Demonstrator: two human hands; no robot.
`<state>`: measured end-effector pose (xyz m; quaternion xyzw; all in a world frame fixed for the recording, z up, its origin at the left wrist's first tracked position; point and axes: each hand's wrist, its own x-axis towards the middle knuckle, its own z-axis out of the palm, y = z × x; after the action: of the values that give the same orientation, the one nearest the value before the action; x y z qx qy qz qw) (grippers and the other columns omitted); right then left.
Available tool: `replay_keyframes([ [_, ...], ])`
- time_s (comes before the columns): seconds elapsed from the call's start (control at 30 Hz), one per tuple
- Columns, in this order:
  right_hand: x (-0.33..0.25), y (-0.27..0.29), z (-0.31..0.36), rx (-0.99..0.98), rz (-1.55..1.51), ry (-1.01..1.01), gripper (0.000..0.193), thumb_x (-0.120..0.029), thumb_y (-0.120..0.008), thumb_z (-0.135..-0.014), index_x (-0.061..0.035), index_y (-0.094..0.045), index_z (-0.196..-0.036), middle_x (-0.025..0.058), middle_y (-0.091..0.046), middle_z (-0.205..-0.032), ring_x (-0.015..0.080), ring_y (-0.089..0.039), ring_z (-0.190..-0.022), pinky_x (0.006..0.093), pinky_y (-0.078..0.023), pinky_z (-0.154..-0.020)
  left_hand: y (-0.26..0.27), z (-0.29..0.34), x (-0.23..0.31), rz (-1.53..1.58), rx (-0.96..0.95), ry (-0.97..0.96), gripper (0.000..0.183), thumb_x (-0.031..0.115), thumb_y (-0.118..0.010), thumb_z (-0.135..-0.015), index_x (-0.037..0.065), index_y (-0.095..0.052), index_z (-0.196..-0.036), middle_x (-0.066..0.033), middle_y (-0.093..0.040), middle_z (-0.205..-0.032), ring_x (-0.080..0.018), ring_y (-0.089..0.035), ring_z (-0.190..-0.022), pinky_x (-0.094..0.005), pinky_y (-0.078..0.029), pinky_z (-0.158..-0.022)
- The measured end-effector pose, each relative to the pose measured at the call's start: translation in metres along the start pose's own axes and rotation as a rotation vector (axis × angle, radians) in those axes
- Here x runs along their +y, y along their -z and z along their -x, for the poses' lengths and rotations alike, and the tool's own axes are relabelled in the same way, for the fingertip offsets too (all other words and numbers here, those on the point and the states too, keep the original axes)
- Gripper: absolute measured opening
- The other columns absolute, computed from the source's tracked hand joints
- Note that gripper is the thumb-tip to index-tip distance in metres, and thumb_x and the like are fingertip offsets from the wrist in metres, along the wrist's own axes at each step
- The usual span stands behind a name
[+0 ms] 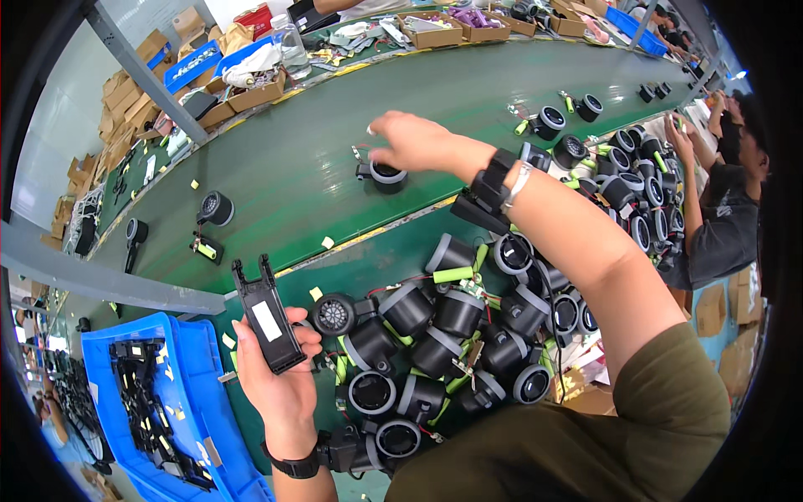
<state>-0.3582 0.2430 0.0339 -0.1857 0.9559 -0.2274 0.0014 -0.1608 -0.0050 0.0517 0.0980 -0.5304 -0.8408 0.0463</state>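
Observation:
My left hand [283, 389] grips a long black plastic handle shell [274, 330] with a white label and two prongs at its top. Out over the green conveyor belt [301, 142], my right hand [414, 144] is open, its fingertips apart. Just beneath it lies a black round fan-like unit [387, 177] with a grey rim and loose wires; the hand partly covers it, and contact cannot be made out. On the bench in front of me, a heap of similar round units [435, 351] lies tangled with light-green battery cells [452, 274] and wires.
A blue bin [188, 376] of black plastic parts stands at my left. More units [217, 208] sit scattered on the belt. Another heap [619, 180] lies to the right, near a co-worker [728, 201]. A grey metal post [146, 71] rises at the far left. Cardboard boxes [431, 33] line the far side.

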Motion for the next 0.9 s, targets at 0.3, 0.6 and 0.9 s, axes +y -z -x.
replay_keyframes([
  [0.3, 0.036, 0.0, -0.024, -0.65, 0.259, 0.249, 0.058, -0.01, -0.067, -0.067, -0.0123, -0.045, -0.12, 0.0136, -0.052, -0.111, 0.0336, -0.052, -0.105, 0.0402, -0.044, -0.085, 0.015, -0.015, -0.004, 0.004, 0.1, 0.025, 0.042, 0.04, -0.034, -0.095, 0.001, -0.047, -0.106, -0.0147, -0.061, -0.085, -0.0186, -0.06, -0.059, -0.0261, -0.047, -0.049],
  [0.6, 0.027, -0.007, -0.026, -0.082, 0.351, 0.193, 0.024, -0.004, -0.055, -0.073, -0.0041, -0.06, -0.096, 0.0162, -0.058, -0.096, 0.0327, -0.056, -0.095, 0.0405, -0.047, -0.08, 0.013, -0.02, -0.006, -0.016, 0.073, 0.037, 0.041, 0.039, -0.033, -0.096, 0.001, -0.047, -0.106, -0.0146, -0.061, -0.085, -0.0181, -0.06, -0.058, -0.0262, -0.047, -0.049],
  [0.9, -0.032, -0.067, -0.053, -0.274, 0.397, 0.097, 0.018, -0.007, -0.056, -0.074, -0.0003, -0.064, -0.088, 0.0176, -0.064, -0.092, 0.0324, -0.063, -0.087, 0.0394, -0.051, -0.072, 0.01, -0.017, 0.0, -0.016, 0.052, 0.035, 0.042, 0.039, -0.033, -0.096, 0.001, -0.046, -0.108, -0.0144, -0.061, -0.087, -0.0181, -0.061, -0.061, -0.0265, -0.05, -0.051],
])
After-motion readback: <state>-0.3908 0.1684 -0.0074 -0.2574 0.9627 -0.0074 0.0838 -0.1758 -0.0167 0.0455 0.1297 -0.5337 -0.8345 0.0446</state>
